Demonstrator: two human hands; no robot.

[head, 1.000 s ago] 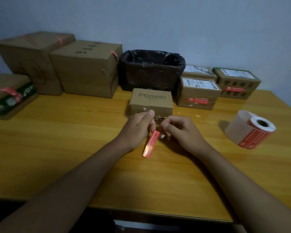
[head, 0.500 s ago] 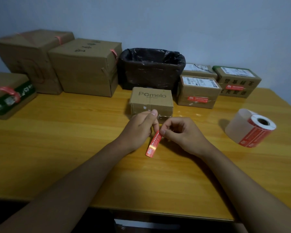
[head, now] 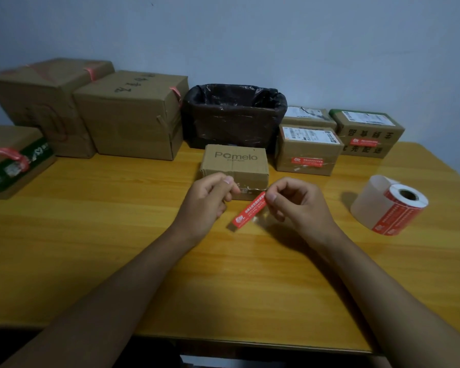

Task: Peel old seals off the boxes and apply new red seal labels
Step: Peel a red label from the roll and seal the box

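Note:
A small brown "Pomelo" box stands at the table's middle, with bits of clear tape along its lower front edge. Just in front of it, my right hand pinches the upper end of a red seal label, which hangs down to the left above the table. My left hand is a little left of the label, apart from it. Its fingers are curled, thumb against forefinger, and nothing shows between them. A roll of red seal labels lies on its side at the right.
A bin lined with a black bag stands behind the Pomelo box. Two large cartons and a flat green-printed box are at the back left. Three small boxes, two of them with red seals, stand at the back right. The wooden table has its front edge near me.
The label passed from my left hand's pinch to my right hand's. My hands have drawn apart, the left going left, the right moving right with the label.

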